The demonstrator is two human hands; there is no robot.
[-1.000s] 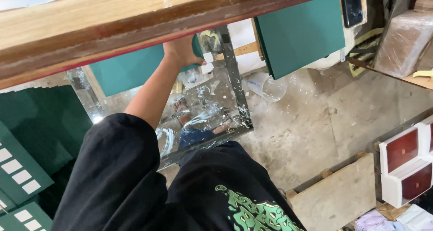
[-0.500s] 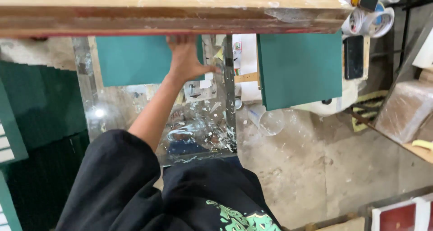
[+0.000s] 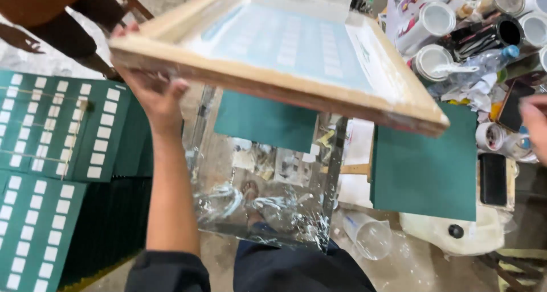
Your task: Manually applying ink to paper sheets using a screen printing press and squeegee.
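1. Your left hand point(image 3: 152, 92) grips the wooden screen frame point(image 3: 273, 87) at its near left corner. The fingers are closed around the wood from below, and the thumb shows at the lower edge of the bar.
2. The frame is lifted and tilted over the work place. Its pale blue mesh point(image 3: 296, 41) with rows of small light rectangles faces up.
3. Your right hand point(image 3: 535, 127) is only partly in view at the right edge, near the white jars; you cannot tell from here if its fingers are open or holding something.
4. Under the frame lies a glass plate point(image 3: 262, 201) with white paint smears. A dark green sheet point(image 3: 265, 121) rests on its far part, half hidden by the frame.
5. A second dark green sheet point(image 3: 424, 172) lies to the right of the glass, just beside it.
6. On the left, printed green sheets point(image 3: 54, 132) with white rectangles are laid out, overlapping each other.
7. At the top right stand several open paint cans point(image 3: 436, 18), close together, and a black phone point(image 3: 493, 179) lies beside the second sheet.
8. A clear plastic cup point(image 3: 370, 235) lies on the floor below the glass.
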